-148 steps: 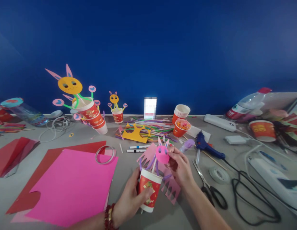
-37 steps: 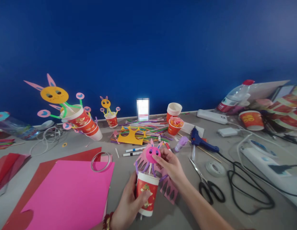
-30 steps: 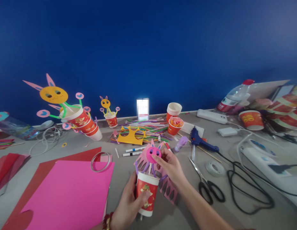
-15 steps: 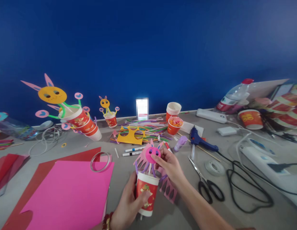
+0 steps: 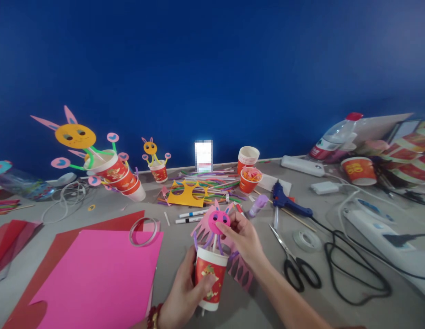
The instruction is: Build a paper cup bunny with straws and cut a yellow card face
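Note:
My left hand (image 5: 190, 285) is wrapped round a red and white paper cup (image 5: 217, 269), thumb across its front. A stick tip pokes out below the cup's base. Rising from the mouth of the cup on a pale stick is a pink paper rabbit face (image 5: 219, 222), with stuck-on eyes and pointed ears. Purple pipe cleaners (image 5: 196, 240) stick out around the rim. My right hand (image 5: 243, 233) pinches the face's right edge between thumb and fingers. Behind the cup lies a pink paper offcut with cut-out petal shapes (image 5: 241, 272), partly hidden.
To the left lie pink paper (image 5: 99, 278) and a tape roll (image 5: 142, 231). Scissors (image 5: 294, 260), a blue glue gun (image 5: 289, 201) and its black cord (image 5: 356, 283) are on the right. Finished rabbit cups (image 5: 109, 169) stand back left; a yellow paper offcut (image 5: 187, 194) covers pipe cleaners.
Almost nothing differs. Both hands keep their hold, and the cup with its rabbit face has barely shifted.

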`<state>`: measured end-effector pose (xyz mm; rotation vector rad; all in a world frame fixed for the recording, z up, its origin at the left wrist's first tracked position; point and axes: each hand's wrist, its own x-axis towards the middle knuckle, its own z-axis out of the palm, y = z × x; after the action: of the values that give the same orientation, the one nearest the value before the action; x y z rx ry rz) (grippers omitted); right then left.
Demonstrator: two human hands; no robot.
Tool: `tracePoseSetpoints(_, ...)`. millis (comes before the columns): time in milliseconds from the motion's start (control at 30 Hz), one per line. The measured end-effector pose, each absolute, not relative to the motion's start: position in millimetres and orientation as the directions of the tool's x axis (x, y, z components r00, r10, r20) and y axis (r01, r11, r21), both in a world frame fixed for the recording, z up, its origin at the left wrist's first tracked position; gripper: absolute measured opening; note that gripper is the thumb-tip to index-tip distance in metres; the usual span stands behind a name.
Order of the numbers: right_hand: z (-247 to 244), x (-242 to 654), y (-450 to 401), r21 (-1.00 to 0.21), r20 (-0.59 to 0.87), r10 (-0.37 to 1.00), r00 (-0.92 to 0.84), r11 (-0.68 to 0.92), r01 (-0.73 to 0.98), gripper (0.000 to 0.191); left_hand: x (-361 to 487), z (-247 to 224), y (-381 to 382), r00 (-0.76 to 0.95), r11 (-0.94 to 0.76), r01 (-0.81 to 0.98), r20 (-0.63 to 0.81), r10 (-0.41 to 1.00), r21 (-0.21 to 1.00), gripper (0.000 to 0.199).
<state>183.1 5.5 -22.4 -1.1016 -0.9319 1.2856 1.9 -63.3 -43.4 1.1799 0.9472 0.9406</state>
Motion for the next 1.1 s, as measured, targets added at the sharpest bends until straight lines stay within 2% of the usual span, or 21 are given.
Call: tracePoseSetpoints(1100,-29.7,183.0,2.2,-0.969,-0.081,0.988,0.128,-0.048,-0.242,0.046,3.6,-41.6,-64.2,0.317,0.13,-0.105,-0.091,0.944,0.986,0.053)
